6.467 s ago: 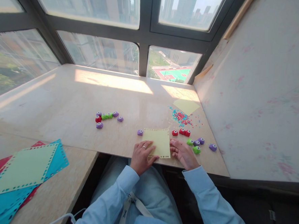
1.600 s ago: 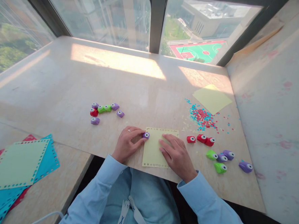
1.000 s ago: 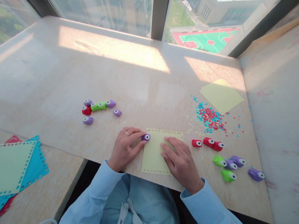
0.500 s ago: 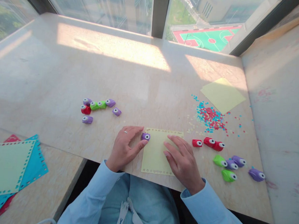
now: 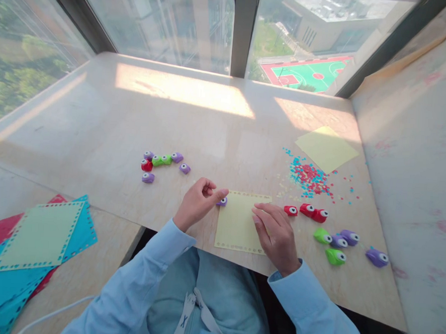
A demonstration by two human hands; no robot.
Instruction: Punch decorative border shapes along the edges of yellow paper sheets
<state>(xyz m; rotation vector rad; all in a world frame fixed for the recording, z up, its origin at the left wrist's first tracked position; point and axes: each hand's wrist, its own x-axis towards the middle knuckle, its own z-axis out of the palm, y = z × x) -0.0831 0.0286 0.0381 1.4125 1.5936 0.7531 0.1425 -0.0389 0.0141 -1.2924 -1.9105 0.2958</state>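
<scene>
A pale yellow sheet of paper point(image 5: 238, 228) lies before me at the table's front edge, with small punched shapes along its top and bottom edges. At its upper left edge sits a small purple craft punch point(image 5: 223, 202), partly covered by my left hand point(image 5: 198, 203). The left thumb is across the top of the punch and the other fingers are curled in. My right hand point(image 5: 277, 236) rests on the right part of the sheet, fingers stretched out and holding nothing.
Red punches point(image 5: 308, 210) and green and purple punches point(image 5: 335, 256) stand to the right; another group point(image 5: 165, 159) is at the left. Red and blue confetti point(image 5: 311, 177) lies by a yellow sheet point(image 5: 327, 148). Punched coloured sheets point(image 5: 41, 236) are stacked far left.
My left thumb has moved onto the top of the purple punch, and the left fingers have curled in. My right hand stays on the sheet. The view has shifted slightly.
</scene>
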